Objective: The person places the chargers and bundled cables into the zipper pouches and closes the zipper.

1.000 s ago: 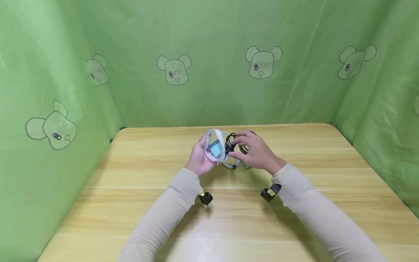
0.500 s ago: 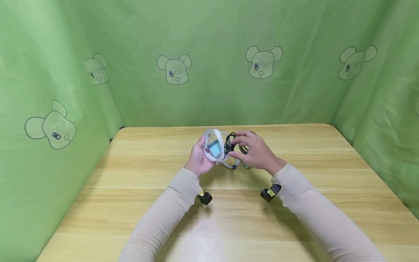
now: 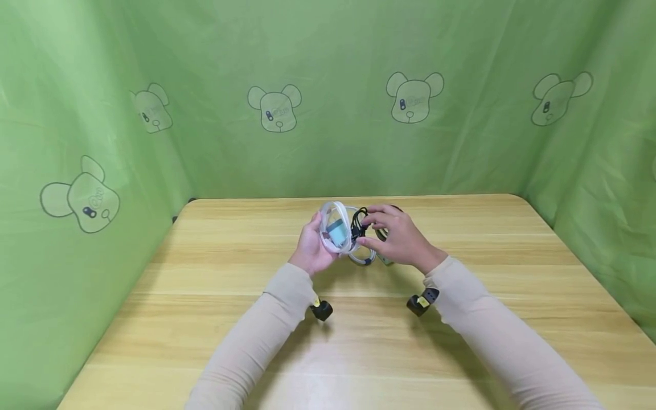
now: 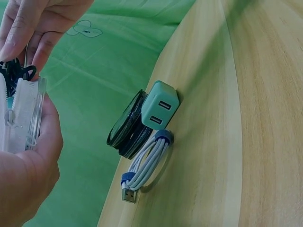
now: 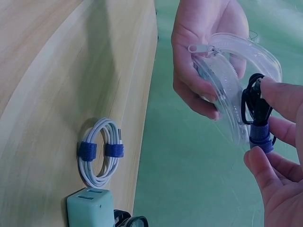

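My left hand [image 3: 314,250] holds a clear round zip case [image 5: 222,78], tilted with its mouth open toward the right. Inside it lies a teal charger block [image 3: 337,232]. With the thumb and fingers of my right hand [image 3: 405,236] I pinch a coiled black cable [image 5: 258,101], wrapped with a blue strap. The black cable is at the mouth of the case, partly overlapping it in the right wrist view. In the left wrist view the black coil shows between the case's zip edges.
On the wooden table [image 3: 359,341] behind the hands lie a coiled white USB cable [image 4: 149,161] with blue straps, a green two-port charger [image 4: 161,104] and a round black case [image 4: 125,127], close together. Green curtains [image 3: 338,154] surround the table.
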The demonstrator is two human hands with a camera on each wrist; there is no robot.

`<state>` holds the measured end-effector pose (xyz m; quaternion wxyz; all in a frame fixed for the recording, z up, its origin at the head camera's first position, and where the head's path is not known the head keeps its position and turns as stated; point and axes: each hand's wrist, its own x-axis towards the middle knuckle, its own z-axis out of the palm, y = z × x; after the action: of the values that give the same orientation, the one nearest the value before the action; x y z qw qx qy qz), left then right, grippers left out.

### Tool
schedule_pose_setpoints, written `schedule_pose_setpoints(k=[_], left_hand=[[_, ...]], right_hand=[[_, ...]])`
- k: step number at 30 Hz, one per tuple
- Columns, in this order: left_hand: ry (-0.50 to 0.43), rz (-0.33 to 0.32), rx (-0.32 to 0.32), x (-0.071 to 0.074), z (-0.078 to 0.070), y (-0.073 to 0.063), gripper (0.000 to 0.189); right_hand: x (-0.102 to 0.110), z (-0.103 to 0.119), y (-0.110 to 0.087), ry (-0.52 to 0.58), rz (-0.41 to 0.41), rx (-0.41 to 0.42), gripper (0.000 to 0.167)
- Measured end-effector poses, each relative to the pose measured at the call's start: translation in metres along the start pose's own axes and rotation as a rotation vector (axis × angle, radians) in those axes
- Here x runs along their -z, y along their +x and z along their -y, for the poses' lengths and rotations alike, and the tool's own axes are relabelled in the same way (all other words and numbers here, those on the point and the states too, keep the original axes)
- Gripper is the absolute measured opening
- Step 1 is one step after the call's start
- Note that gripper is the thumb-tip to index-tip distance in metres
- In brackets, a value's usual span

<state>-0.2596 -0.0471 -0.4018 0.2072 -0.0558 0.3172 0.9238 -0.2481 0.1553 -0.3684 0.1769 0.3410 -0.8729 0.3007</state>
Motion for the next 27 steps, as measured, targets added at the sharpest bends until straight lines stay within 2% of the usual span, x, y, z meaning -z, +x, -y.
schedule_pose_setpoints(k=[11, 17, 27], left_hand=[[0.041, 0.024, 0.007, -0.0013, 0.0036, 0.0006, 0.043], [0.033, 0.033, 0.009, -0.0008, 0.0035, 0.0017, 0.044], [0.036, 0.016, 0.017, -0.0024, 0.0046, 0.0016, 0.044]], right_hand=[[-0.0006, 0.0007, -0.0002, -0.007, -0.003, 0.014, 0.038], [0.0001, 0.0032, 0.0012, -0.009, -0.005, 0.017, 0.037], [-0.0021, 0.0012, 0.0014, 0.013, -0.011, 0.038, 0.036]])
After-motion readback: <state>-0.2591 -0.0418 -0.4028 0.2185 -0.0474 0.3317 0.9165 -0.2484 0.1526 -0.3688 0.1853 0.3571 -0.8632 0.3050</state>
